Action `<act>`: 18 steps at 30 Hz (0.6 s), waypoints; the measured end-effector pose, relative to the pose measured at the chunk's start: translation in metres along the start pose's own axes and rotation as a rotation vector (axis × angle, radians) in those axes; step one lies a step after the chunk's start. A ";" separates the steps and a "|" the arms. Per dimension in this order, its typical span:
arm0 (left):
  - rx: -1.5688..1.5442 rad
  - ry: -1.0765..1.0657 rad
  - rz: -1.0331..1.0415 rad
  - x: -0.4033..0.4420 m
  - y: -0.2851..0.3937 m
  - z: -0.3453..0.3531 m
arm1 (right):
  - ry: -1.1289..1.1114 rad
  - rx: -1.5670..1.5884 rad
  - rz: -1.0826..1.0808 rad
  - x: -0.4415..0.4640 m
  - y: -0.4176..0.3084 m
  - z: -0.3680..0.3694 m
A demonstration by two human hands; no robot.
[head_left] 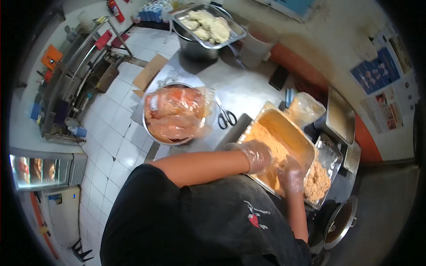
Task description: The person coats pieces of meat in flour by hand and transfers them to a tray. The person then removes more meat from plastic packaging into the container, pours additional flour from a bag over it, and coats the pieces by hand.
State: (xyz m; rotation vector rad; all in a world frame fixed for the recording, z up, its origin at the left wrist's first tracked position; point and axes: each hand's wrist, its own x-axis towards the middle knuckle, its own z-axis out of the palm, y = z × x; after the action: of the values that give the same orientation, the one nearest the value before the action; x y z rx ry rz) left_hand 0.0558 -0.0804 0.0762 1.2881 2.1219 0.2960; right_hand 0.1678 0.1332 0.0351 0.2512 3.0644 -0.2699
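Both hands wear clear plastic gloves and are over a deep metal tray [306,141] of orange-brown breading flour [271,141]. My left hand [258,156] reaches in from the left, its fingers pointing down at the flour and blurred. Close beside it, my right hand [291,174] comes in over the near right side, fingers curled together around something coated in flour that I cannot make out. Right of this tray, breaded pieces [317,182] lie in a second metal tray [333,156].
Scissors [227,119] lie beside a bowl [171,141] of bagged raw meat [175,108]. Farther back, a tray of battered pieces [207,26] rests on a metal pot [197,51]. A plastic bag [305,108] sits behind the flour tray; a lidded pan [341,222] stands at right.
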 end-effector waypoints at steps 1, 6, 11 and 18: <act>0.034 0.266 0.148 -0.006 -0.016 0.009 | 0.063 0.031 -0.110 -0.003 0.008 0.010; -0.091 0.797 0.322 -0.055 -0.079 0.040 | -0.056 0.267 -0.116 0.006 0.033 0.031; 0.128 1.031 -0.016 -0.157 -0.137 0.044 | 0.176 0.450 -0.341 0.023 -0.062 -0.026; -0.010 0.383 -0.445 -0.187 -0.138 0.015 | -0.357 -0.273 -0.492 0.146 -0.244 -0.003</act>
State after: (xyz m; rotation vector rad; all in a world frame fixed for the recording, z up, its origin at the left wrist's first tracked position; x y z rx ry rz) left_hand 0.0268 -0.3110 0.0712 0.7605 2.6528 0.3813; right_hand -0.0167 -0.0801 0.0688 -0.5109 2.7104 0.0823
